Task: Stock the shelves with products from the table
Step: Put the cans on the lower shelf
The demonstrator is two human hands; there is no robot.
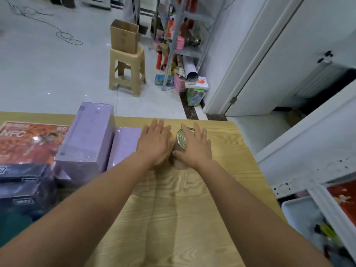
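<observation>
Across the wooden table (pixel 183 205) both arms are stretching forward. The left hand (pixel 154 144) and right hand (pixel 194 146), fingers spread straight, are bracketing a can (pixel 182 138). Purple boxes (pixel 86 135) are sitting just left.

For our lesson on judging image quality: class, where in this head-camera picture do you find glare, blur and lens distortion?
Head view: glare spots the red box and light glints off the can lid; the white bin at lower right smears into blur; the door frame leans, a wide-angle effect.

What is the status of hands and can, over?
Left hand open, left of can. Right hand open, over can. Can upright on table. Purple box beside left hand.
</observation>
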